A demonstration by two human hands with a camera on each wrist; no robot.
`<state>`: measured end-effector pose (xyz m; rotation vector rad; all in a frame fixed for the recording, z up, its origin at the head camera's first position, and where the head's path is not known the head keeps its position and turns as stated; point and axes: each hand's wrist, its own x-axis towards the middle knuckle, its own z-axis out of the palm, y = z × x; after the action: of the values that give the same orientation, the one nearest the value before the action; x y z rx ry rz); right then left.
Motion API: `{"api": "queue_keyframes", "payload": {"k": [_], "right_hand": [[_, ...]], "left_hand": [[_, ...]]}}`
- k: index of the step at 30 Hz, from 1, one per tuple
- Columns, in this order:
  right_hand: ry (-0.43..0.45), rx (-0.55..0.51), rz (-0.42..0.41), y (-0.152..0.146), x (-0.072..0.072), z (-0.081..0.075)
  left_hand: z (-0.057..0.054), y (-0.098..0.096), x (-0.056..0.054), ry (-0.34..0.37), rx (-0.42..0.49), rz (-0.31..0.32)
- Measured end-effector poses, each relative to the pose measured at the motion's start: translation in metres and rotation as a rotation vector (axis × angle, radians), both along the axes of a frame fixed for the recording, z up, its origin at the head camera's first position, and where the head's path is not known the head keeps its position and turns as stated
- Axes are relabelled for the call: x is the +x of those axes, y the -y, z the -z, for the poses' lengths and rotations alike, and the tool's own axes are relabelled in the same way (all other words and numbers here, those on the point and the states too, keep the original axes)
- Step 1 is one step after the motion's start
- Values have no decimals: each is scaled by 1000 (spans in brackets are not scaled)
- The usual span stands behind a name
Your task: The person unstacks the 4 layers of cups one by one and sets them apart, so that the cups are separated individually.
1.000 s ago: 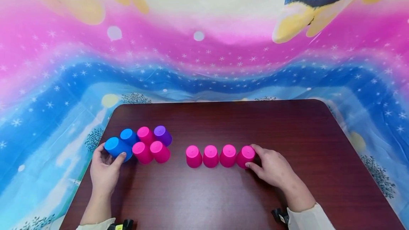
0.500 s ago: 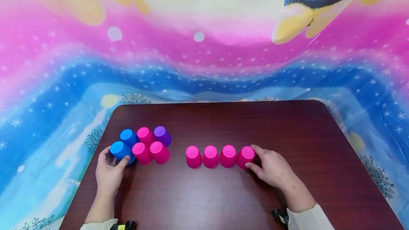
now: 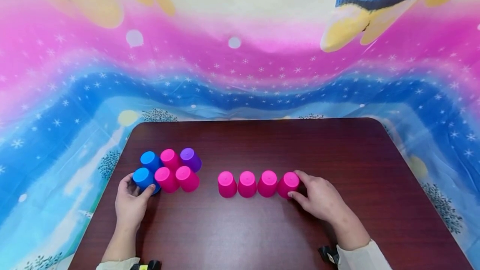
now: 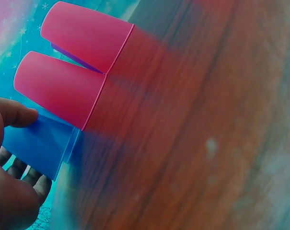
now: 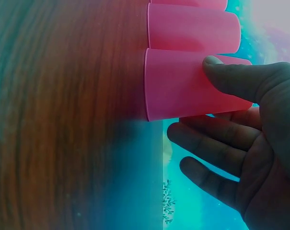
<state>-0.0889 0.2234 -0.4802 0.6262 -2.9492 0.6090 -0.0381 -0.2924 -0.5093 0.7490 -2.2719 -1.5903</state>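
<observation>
Four pink cups are lined up; the end pink cup (image 3: 288,184) is gripped by the right hand (image 3: 318,198). The near blue cup (image 3: 144,178), clustered at table left, is pinched by the left hand (image 3: 130,204); six remain unsorted.

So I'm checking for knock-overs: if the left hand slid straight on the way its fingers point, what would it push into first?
Probably the blue cup the left hand already grips; straight behind it stands the second blue cup, seemingly touching it, though depth is unclear.
</observation>
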Motion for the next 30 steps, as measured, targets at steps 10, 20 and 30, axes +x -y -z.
{"api": "queue_keyframes", "payload": {"k": [10,20,30], "right_hand": [[-1,-11,-4,-1,1,1],[-5,-15,-5,-1,0,2],[8,-21,10,-1,0,2]], "left_hand": [[3,0,1,15,11,13],[5,0,1,-4,20,23],[-5,1,0,28,-30,36]]}}
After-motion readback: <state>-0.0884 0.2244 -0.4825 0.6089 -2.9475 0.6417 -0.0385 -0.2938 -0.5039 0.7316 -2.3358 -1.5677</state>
